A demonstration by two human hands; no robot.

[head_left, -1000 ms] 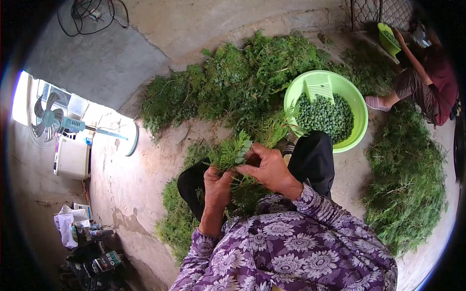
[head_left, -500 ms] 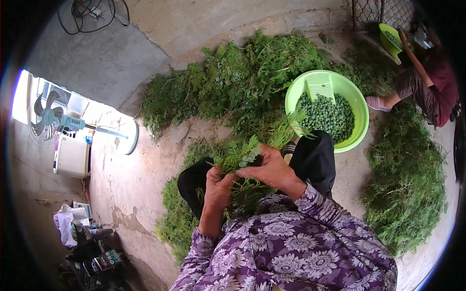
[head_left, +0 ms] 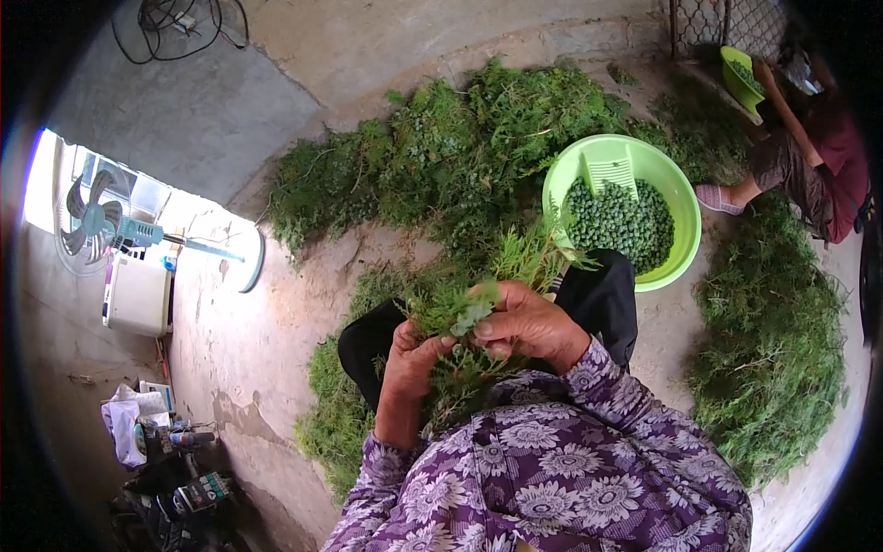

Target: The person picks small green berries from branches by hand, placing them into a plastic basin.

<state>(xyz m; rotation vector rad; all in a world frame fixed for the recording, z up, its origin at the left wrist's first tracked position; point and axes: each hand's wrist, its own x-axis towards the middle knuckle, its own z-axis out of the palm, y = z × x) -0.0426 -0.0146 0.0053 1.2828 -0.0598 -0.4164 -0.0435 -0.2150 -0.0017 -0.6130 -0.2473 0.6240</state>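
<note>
I read the left hand [head_left: 412,357] as the clamp: its fingers wrap shut around the base of a leafy sprig [head_left: 441,304], probably to steady it close to the body. The right hand [head_left: 532,324] pinches a pale cluster [head_left: 471,316] on that sprig between thumb and fingertips. The basin [head_left: 688,212] of berries [head_left: 618,219] sits just beyond, likely for short reach. The sprig's leaves hide the left fingertips.

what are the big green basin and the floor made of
Basin: probably moulded plastic, smooth and slightly glossy, judging by the uniform lime colour and thin even rim. Floor: looks like poured concrete, matte and rough, with a grey, stained, patchy surface.
</note>
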